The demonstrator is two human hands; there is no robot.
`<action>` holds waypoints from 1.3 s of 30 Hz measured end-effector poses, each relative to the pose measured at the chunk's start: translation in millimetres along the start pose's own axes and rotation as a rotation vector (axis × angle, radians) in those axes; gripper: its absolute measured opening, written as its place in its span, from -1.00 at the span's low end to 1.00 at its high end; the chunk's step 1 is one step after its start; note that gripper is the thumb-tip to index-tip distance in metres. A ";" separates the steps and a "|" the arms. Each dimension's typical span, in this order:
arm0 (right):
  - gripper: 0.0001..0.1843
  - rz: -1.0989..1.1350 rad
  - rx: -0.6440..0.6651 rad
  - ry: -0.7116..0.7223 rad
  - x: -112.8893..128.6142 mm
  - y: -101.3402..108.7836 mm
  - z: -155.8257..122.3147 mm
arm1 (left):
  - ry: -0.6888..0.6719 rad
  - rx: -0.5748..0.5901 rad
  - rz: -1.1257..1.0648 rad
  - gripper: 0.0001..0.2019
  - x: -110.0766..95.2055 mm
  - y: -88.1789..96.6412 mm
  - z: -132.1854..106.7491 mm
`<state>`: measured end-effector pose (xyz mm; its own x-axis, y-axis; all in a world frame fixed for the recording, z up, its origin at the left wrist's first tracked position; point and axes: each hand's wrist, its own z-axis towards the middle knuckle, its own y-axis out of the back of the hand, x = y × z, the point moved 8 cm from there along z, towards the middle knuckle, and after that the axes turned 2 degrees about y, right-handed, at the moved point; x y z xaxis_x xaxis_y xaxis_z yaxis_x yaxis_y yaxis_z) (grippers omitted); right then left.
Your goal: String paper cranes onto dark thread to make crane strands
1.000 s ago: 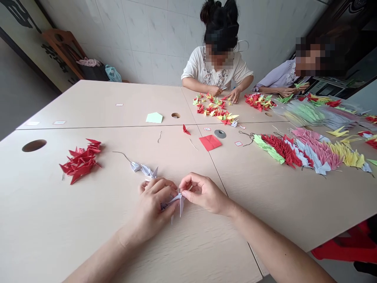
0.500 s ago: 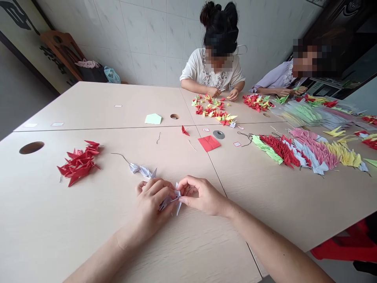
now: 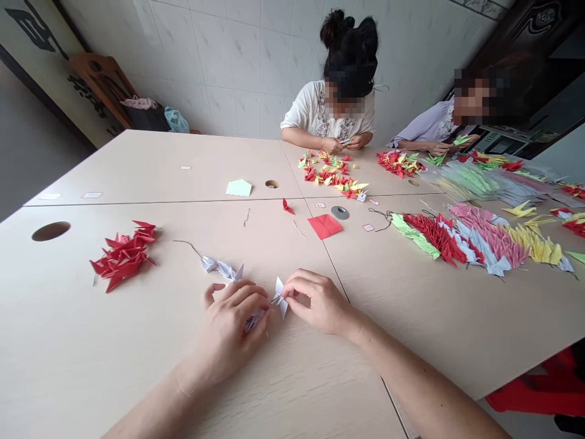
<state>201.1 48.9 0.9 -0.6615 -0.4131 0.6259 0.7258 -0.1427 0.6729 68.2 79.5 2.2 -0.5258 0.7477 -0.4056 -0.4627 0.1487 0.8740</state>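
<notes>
White paper crane (image 3: 279,291) now sits clear between the hands, low over the table (image 3: 137,341); earlier the left hand (image 3: 231,326) half covered it. Right hand (image 3: 320,302) pinches its wing; left fingers closed, possibly on its tail.

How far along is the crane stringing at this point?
Done: a few white cranes already sit on the thin wire just behind the hands. In hand: the left hand and right hand pinch another white paper crane between them, low over the table. Left: the red crane pile lies loose and untouched off to the left.
</notes>
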 end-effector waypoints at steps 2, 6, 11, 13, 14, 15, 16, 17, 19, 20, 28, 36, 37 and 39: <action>-0.82 -0.087 -0.043 0.076 7.2 3.0 0.3 | 0.022 0.000 0.001 -0.88 2.1 0.8 0.4; -0.80 -0.227 -0.061 0.170 18.6 3.3 0.7 | 0.055 0.004 -0.009 -0.84 4.3 2.0 -0.2; -0.81 -0.216 -0.013 0.132 20.4 1.5 2.1 | 0.076 0.041 -0.068 -0.86 7.6 -1.4 -1.0; -0.81 -0.168 0.006 0.075 15.5 0.4 2.0 | 0.091 0.048 -0.085 -0.85 9.9 -2.5 -1.1; -0.81 -0.149 0.013 0.049 12.7 -0.3 1.8 | 0.093 0.047 -0.089 -0.85 10.5 -2.7 -1.1; -0.81 -0.135 0.016 0.031 10.3 -0.9 1.5 | 0.090 0.049 -0.089 -0.86 10.8 -3.2 -1.2; -0.80 -0.128 0.019 0.018 8.2 -1.6 1.2 | 0.087 0.052 -0.089 -0.89 10.9 -3.8 -1.3; -0.80 -0.124 0.024 0.012 6.8 -2.5 0.9 | 0.083 0.057 -0.087 -0.91 10.7 -4.7 -1.5; -0.79 -0.118 0.038 0.010 5.5 -4.5 0.3 | 0.080 0.071 -0.084 -0.91 10.6 -7.0 -1.8; -0.79 -0.116 0.042 0.007 5.3 -5.1 0.0 | 0.084 0.077 -0.083 -0.89 10.7 -8.0 -1.9; -0.79 -0.138 0.051 0.048 12.2 -6.4 1.0 | 0.108 0.074 -0.068 -0.92 10.8 -7.5 -1.5; -0.82 -0.229 0.078 0.095 16.6 -11.0 0.9 | 0.058 0.032 -0.056 -0.89 4.7 -4.1 -2.1; -0.82 -0.244 0.081 0.097 17.0 -11.8 0.7 | 0.052 0.031 -0.054 -0.89 3.5 -3.8 -2.0; -0.84 -0.271 0.078 0.090 16.8 -12.4 0.6 | 0.036 0.029 -0.053 -0.88 0.9 -2.4 -1.9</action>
<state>180.9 44.3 3.3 -0.8075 -0.4481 0.3837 0.5057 -0.1911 0.8412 67.5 78.6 -0.7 -0.5267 0.7148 -0.4601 -0.4702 0.2060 0.8582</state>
